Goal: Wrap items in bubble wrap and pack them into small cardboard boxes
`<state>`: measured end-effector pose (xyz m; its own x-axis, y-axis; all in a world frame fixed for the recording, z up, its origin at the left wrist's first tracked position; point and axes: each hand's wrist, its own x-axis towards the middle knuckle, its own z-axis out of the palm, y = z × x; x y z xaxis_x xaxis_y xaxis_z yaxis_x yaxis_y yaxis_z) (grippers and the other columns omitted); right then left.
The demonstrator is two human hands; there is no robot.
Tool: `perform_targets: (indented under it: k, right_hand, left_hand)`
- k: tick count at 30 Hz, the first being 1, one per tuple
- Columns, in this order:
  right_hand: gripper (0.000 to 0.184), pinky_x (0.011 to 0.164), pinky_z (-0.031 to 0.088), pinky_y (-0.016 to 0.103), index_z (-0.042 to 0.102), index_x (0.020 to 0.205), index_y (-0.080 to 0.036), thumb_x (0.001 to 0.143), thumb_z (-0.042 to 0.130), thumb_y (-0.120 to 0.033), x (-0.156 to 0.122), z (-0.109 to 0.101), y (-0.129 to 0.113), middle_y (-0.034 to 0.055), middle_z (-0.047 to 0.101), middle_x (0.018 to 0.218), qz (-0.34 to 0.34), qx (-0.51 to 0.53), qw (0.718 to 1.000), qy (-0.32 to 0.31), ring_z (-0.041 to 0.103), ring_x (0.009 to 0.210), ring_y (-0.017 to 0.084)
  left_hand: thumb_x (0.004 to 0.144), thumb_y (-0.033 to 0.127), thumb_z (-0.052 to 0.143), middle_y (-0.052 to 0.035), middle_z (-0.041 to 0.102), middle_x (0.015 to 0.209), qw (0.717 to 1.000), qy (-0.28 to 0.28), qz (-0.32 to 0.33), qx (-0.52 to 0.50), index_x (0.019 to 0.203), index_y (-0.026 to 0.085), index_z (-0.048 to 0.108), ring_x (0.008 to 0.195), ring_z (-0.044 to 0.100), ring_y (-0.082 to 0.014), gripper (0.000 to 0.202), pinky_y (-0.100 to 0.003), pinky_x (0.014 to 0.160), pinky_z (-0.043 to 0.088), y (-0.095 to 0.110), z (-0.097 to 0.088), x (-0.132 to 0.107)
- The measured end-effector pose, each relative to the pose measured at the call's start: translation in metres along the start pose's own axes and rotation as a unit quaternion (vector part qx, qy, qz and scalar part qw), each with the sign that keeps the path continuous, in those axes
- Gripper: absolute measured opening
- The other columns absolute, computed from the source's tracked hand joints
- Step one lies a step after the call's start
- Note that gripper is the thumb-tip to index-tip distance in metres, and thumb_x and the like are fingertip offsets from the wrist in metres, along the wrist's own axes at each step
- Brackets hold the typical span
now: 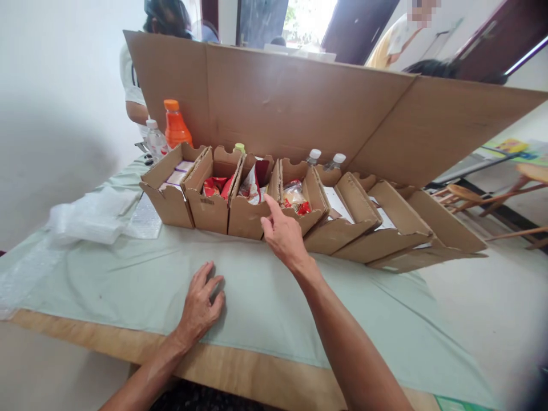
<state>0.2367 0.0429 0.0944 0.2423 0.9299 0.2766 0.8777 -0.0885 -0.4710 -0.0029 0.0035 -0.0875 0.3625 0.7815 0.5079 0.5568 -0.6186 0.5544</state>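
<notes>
A row of small cardboard boxes (209, 208) stands on the pale green cloth (257, 297), several of them holding snack packets (216, 185). My right hand (282, 234) reaches to the front of the middle boxes, index finger stretched onto the rim between two of them, other fingers curled, nothing visibly held. My left hand (201, 302) rests on the cloth nearer to me, fingers loosely bent and spread, holding nothing. The boxes further right (385, 240) lean flattened and look mostly empty.
A large cardboard sheet (299, 108) stands behind the boxes. An orange bottle (175, 125) and clear water bottles (154, 140) sit at the back left. Plastic wrap (89, 220) lies at left. Other people stand behind the sheet. A wooden chair (492, 197) is at right.
</notes>
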Motion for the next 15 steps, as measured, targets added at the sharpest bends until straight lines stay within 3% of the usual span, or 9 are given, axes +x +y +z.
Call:
perform_targets:
  k: [4, 7, 11, 15]
  right_hand:
    - [0.037, 0.072, 0.045, 0.03, 0.068, 0.128, -0.025, 0.095, 0.051, -0.023, 0.021, 0.003, -0.006, 0.0046, 0.077, 0.082, 0.016, -0.059, 0.998, 0.016, 0.069, 0.076, 0.024]
    - [0.023, 0.068, 0.04, 0.029, 0.072, 0.105, -0.025, 0.094, 0.052, -0.022, 0.015, 0.005, -0.008, 0.0033, 0.074, 0.074, 0.004, -0.05, 0.998, 0.031, 0.066, 0.069, 0.022]
    - [0.02, 0.063, 0.037, 0.028, 0.07, 0.096, -0.024, 0.094, 0.05, -0.022, -0.029, -0.001, -0.014, 0.0035, 0.074, 0.075, -0.015, -0.032, 0.999, 0.036, 0.065, 0.065, 0.02]
    - [0.02, 0.061, 0.042, 0.026, 0.069, 0.092, -0.023, 0.097, 0.05, -0.023, -0.104, -0.022, -0.018, 0.0012, 0.072, 0.073, -0.079, 0.05, 0.995, 0.042, 0.065, 0.061, 0.016]
  left_hand:
    - [0.087, 0.015, 0.055, -0.0165, 0.059, 0.147, 1.0, 0.006, -0.012, -0.013, 0.111, 0.02, 0.074, 0.139, 0.056, -0.0348, 0.03, -0.058, 0.112, 0.052, -0.002, 0.002, -0.001]
    - [0.085, 0.015, 0.057, -0.016, 0.059, 0.147, 0.999, 0.007, -0.031, -0.04, 0.112, 0.02, 0.073, 0.139, 0.056, -0.0353, 0.032, -0.06, 0.114, 0.051, -0.003, 0.002, 0.0]
    - [0.088, 0.016, 0.057, -0.0183, 0.059, 0.147, 0.991, 0.028, -0.092, -0.094, 0.127, 0.018, 0.067, 0.138, 0.057, -0.0354, 0.04, -0.059, 0.109, 0.054, -0.001, -0.003, 0.001]
    - [0.09, 0.019, 0.058, -0.0177, 0.055, 0.152, 0.975, 0.049, -0.163, -0.143, 0.141, 0.019, 0.057, 0.139, 0.056, -0.0334, 0.05, -0.045, 0.095, 0.063, 0.002, -0.013, 0.006]
